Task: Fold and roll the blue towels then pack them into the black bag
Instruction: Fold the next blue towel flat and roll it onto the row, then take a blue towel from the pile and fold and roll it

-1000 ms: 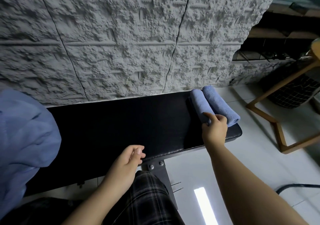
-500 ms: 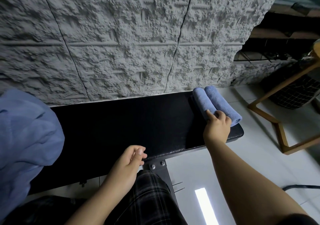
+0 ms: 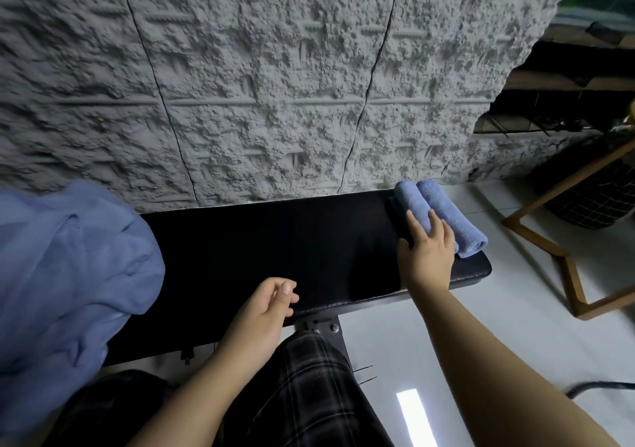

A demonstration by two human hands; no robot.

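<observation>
bench (image 3: 275,240): black padded top, ran left to right, against the wall; metal bracket with bolts under its near edge.
rolls (image 3: 443,213): two blue towels, rolled, lay side by side touching, at the bench's far right end; the right roll's near end reached the bench's right edge.
right hand (image 3: 426,250): fingers straight and spread, laid flat on the left roll's near part, thumb down on the bench beside it; it clasped nothing. It covered that roll's near end.
left hand (image 3: 268,302): hung over the bench's near edge, mid scene, fingers loosely curled, held nothing; well apart from the rolls.
pile (image 3: 68,274): loose blue towels, unfolded, heaped at the bench's left end, spilled over the near edge; hid that end of the bench.
bag: could not tell which thing it was.
wall (image 3: 275,85): grey rough textured panels with seams, filled the far side; broken edge at right.
stool (image 3: 567,240): wooden frame on the floor, right of the bench, well apart from the rolls.
basket (image 3: 598,199): dark checked, behind the stool frame, partly hidden by it.
floor (image 3: 515,326): pale tiles, a bright light reflection near; a dark cable at the near right.
lap (image 3: 309,395): plaid trousers, near centre, under the left forearm.
</observation>
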